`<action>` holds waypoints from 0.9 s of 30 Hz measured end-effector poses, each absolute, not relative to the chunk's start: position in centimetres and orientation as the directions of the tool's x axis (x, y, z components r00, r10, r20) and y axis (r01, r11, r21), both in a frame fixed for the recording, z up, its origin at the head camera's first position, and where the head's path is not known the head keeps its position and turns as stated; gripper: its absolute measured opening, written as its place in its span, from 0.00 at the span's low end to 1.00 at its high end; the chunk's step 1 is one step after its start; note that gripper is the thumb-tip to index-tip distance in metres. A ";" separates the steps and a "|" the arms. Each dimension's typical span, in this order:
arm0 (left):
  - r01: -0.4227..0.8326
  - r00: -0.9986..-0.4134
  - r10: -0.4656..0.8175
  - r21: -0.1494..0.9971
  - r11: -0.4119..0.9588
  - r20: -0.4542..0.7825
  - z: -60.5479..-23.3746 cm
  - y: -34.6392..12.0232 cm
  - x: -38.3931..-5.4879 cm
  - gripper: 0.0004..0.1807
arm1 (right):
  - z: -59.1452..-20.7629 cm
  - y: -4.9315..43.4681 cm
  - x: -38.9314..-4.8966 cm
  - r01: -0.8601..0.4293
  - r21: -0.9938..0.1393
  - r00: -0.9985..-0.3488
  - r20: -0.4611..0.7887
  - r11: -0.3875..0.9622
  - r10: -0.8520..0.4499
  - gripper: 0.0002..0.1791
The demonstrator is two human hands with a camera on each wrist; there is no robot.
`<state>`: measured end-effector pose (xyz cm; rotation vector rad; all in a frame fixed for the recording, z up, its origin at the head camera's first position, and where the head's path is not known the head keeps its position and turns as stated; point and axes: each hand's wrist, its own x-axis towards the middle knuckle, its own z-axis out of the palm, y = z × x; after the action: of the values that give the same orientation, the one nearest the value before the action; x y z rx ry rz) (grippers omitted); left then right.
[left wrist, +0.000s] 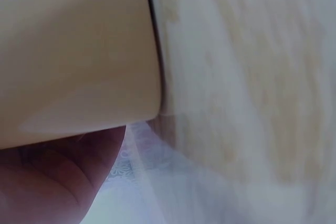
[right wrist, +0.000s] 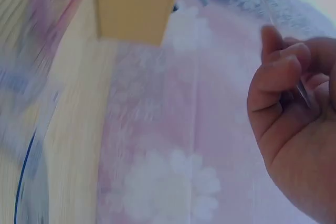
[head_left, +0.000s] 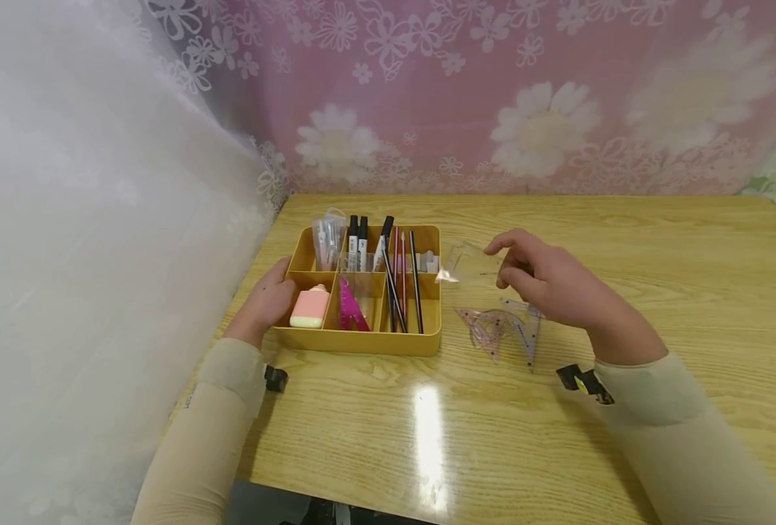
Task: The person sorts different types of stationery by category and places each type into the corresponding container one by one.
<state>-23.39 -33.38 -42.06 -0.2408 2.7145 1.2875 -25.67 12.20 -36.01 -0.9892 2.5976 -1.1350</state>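
My left hand [head_left: 272, 297] grips the left wall of a yellow desk organizer [head_left: 355, 341]; part of that hand is hidden by the box in the left wrist view. Above the table, right of the organizer, my right hand [head_left: 545, 281] pinches a clear plastic drawing piece [head_left: 456, 266], probably a set square or ruler. Its thin edge [right wrist: 304, 94] shows between the curled fingers in the right wrist view. Below that hand lie a pinkish clear set square [head_left: 486, 332], a bluish clear set square [head_left: 529, 328] and a clear protractor, partly overlapping.
Organizer compartments hold black-capped markers [head_left: 363, 240], pencils [head_left: 417, 292], a pink set square [head_left: 351, 306], a pink-and-cream bottle [head_left: 310, 306] and a clear pouch [head_left: 329, 240]. A white curtain [head_left: 99, 219] hangs at left; a flowered pink curtain [head_left: 427, 95] stands behind the wooden table [head_left: 362, 423].
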 end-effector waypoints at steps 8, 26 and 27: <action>-0.198 -0.979 -0.086 0.769 0.608 -0.184 -42.2 -33.4 -23.5 0.33 | -35.0 9.8 -25.1 -0.535 -0.789 -0.714 0.231 0.303 -0.661 0.15; -0.212 -0.976 -0.096 0.765 0.608 -0.195 -42.2 -33.5 -23.6 0.33 | -34.9 -0.4 -26.3 -0.594 -0.722 -0.719 0.279 0.356 -0.636 0.24; -0.213 -0.976 -0.099 0.761 0.613 -0.194 -42.2 -33.5 -23.6 0.33 | -35.0 -0.9 -26.4 -0.605 -0.715 -0.708 0.281 0.351 -0.648 0.23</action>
<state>-23.59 -33.51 -42.23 -0.2623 2.7005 1.3012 -26.44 -0.86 -35.03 -1.1788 2.5398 -1.3082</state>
